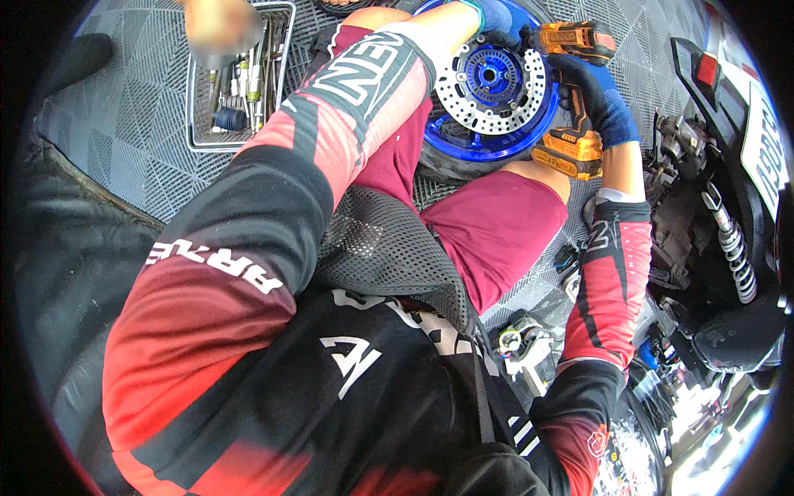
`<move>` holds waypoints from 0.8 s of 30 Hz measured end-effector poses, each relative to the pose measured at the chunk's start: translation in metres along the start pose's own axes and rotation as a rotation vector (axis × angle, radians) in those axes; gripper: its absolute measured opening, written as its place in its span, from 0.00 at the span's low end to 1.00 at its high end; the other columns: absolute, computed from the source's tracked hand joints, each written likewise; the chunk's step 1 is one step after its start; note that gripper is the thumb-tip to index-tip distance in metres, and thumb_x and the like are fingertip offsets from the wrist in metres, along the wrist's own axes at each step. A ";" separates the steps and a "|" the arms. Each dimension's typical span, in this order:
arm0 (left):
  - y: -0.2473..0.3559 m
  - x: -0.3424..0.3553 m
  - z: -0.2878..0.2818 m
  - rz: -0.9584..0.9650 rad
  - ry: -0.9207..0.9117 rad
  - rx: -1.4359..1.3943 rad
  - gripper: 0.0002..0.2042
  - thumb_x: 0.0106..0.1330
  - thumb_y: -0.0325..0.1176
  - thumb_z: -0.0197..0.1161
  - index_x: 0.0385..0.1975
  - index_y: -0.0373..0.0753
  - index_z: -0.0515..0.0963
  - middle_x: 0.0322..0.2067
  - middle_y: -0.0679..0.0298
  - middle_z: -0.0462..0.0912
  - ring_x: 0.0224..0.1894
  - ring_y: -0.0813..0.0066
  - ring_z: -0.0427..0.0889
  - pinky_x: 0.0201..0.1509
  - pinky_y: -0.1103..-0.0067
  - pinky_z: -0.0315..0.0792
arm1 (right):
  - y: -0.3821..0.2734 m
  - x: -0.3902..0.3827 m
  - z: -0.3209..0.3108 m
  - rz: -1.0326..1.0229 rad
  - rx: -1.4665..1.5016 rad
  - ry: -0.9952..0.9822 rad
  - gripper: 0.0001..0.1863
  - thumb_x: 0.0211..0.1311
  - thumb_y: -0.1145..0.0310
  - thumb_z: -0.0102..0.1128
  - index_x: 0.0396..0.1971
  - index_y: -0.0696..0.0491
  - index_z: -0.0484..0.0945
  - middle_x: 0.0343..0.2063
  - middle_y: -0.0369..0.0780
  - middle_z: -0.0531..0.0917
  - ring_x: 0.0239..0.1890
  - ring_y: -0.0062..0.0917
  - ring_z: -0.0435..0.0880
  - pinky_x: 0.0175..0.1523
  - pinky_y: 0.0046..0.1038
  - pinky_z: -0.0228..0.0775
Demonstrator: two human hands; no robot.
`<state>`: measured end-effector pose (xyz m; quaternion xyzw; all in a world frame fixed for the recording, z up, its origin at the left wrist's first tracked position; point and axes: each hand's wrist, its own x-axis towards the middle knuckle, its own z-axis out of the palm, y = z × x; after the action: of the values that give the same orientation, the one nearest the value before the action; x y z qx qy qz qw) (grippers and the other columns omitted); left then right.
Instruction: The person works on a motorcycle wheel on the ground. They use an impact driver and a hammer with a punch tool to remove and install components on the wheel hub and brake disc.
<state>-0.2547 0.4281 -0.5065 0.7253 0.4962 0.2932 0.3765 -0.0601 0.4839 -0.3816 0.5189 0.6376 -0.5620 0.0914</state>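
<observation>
Right grip (597, 97) — blue-gloved, fingers wrapped tight around the handle of an orange cordless drill (572, 91), far right of the scene. Left grip (495, 15), also gloved, rests on the blue wheel (495, 140); spread or pressed together cannot be told. Wheel with drilled brake disc (453, 91) lies between the knees. Tool tray (240, 83) — far left, on the floor mat.

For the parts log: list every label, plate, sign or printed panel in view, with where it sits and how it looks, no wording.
Number plate: far right edge, on the motorcycle's rear; white rectangle with dark characters, seen at a slant.
Tail light: just above the plate; small red lens in black housing.
Maker's label on the power drill: top centre, held in the right hand; dark patch on an orange body.
No packages or screens show.
</observation>
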 end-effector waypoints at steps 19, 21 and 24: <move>0.064 0.007 0.007 0.281 0.076 0.006 0.16 0.63 0.39 0.59 0.45 0.35 0.78 0.40 0.50 0.85 0.41 0.58 0.84 0.48 0.63 0.75 | 0.002 -0.112 0.050 -0.086 0.586 0.246 0.23 0.66 0.57 0.57 0.56 0.53 0.74 0.47 0.38 0.82 0.45 0.26 0.81 0.51 0.27 0.73; 0.122 -0.021 0.002 0.241 0.233 0.147 0.15 0.62 0.41 0.62 0.42 0.38 0.80 0.38 0.50 0.85 0.41 0.49 0.84 0.46 0.61 0.76 | 0.013 -0.149 0.040 -0.095 0.507 0.399 0.24 0.69 0.51 0.50 0.55 0.52 0.75 0.43 0.37 0.83 0.39 0.24 0.81 0.43 0.24 0.74; 0.170 -0.074 -0.007 0.270 0.367 0.223 0.13 0.60 0.41 0.64 0.39 0.41 0.78 0.34 0.53 0.85 0.38 0.51 0.85 0.41 0.60 0.77 | 0.008 -0.212 0.044 -0.121 0.599 0.269 0.23 0.70 0.54 0.49 0.53 0.57 0.74 0.37 0.38 0.83 0.23 0.20 0.77 0.25 0.21 0.68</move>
<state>-0.2000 0.3225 -0.3645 0.7567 0.4840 0.4111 0.1552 0.0196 0.3280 -0.2537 0.5535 0.4801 -0.6554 -0.1834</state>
